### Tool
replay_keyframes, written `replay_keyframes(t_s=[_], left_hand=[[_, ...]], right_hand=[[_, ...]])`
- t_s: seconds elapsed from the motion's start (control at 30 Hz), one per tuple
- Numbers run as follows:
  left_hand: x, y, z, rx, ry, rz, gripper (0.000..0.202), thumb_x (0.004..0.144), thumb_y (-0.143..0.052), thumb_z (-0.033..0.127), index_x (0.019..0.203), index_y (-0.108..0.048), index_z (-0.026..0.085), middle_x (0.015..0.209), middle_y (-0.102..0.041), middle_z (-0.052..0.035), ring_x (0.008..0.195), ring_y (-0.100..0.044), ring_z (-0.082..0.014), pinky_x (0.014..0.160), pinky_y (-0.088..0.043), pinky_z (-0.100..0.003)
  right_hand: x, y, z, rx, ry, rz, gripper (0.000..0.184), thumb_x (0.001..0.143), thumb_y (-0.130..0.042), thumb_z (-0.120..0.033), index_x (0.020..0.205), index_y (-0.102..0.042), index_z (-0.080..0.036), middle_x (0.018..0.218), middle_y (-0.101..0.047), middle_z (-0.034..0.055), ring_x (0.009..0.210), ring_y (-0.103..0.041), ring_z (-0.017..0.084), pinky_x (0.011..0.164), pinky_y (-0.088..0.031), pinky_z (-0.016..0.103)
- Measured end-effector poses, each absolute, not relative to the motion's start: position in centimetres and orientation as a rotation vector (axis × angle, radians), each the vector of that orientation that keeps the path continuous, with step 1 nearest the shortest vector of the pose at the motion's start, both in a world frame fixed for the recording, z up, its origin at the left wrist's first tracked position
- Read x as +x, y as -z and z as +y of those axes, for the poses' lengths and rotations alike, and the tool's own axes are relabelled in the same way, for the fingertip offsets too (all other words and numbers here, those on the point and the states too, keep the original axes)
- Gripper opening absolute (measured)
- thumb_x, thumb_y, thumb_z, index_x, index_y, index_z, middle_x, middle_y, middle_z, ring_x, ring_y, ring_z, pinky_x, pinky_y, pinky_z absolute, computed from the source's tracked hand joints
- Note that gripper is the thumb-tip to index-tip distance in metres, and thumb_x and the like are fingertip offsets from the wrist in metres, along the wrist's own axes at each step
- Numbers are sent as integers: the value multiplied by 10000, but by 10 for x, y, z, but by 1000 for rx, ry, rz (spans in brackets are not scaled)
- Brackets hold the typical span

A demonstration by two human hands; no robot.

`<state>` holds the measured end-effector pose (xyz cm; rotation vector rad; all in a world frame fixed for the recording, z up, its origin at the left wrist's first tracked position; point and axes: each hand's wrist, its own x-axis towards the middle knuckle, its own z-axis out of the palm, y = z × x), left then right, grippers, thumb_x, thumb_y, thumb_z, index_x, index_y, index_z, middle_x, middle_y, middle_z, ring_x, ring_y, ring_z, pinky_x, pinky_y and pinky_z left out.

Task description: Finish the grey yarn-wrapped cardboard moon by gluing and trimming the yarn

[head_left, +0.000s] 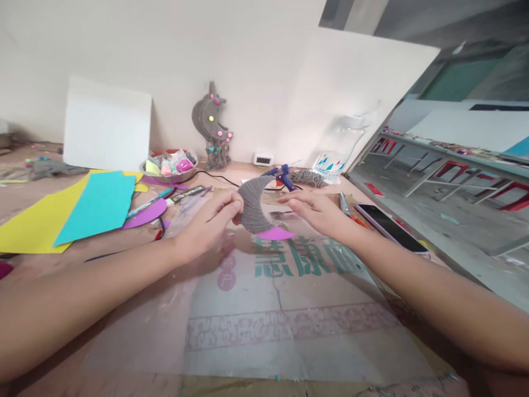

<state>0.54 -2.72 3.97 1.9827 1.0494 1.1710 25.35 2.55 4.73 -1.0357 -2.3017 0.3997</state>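
Note:
My left hand point(221, 215) pinches the outer edge of a crescent moon point(254, 208) wrapped in grey yarn, holding it up over the table. On the other side of the crescent, my right hand point(309, 209) has its fingers stretched out toward the inner curve, with nothing visible in them. A purple paper piece point(276, 234) shows just below the moon's lower tip. Behind the moon lies a blue glue gun point(283, 177). Close to it is a bundle of grey yarn point(309, 178). Under both forearms spreads a translucent plastic sheet point(248, 347) with printed lettering.
Yellow paper point(28, 220) and turquoise paper point(97, 204) lie at left, near a bowl point(169, 175) of coloured clay. A decorated grey moon point(206, 118) leans on the wall. At right are a phone point(390, 227), pliers point(345, 205) and a clear plastic jar point(341, 146).

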Motion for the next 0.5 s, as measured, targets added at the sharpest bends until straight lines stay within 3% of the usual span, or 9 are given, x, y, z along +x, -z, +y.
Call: replay_keyframes(t_s=[0.13,0.27,0.4,0.5], left_hand=[[4,-46,-27,2010,-1206,1056,203,887,-366,251,719,-468,198,730,-502,0,768,-495,-150,712,-398,-262],[3,-50,-23,2004,-1209,996,191,877,-393,265,724,-485,198,742,-498,-2,769,-487,-149,725,-394,-269],[-7,-63,-12,1866,-1336,934,209,858,-392,290,676,-443,201,805,-524,-24,787,-512,-161,732,-431,-294],[-23,-75,-4,1913,-1419,1070,288,870,-360,287,594,-349,206,708,-486,-17,761,-494,-165,740,-420,-304]], right_hand=[[222,-60,15,-956,-799,-2327,352,870,-459,-449,974,-649,-172,886,-665,40,817,-601,152,757,-468,310],[203,-69,13,-895,-935,-2340,322,827,-522,-439,696,-578,-151,644,-522,-23,603,-470,92,588,-382,237],[203,-77,15,-898,-949,-2234,357,813,-533,-460,626,-508,-157,595,-421,-43,562,-391,78,544,-308,228],[208,-86,15,-912,-939,-2112,331,801,-557,-439,639,-530,-151,631,-457,-32,599,-424,85,582,-323,236]])
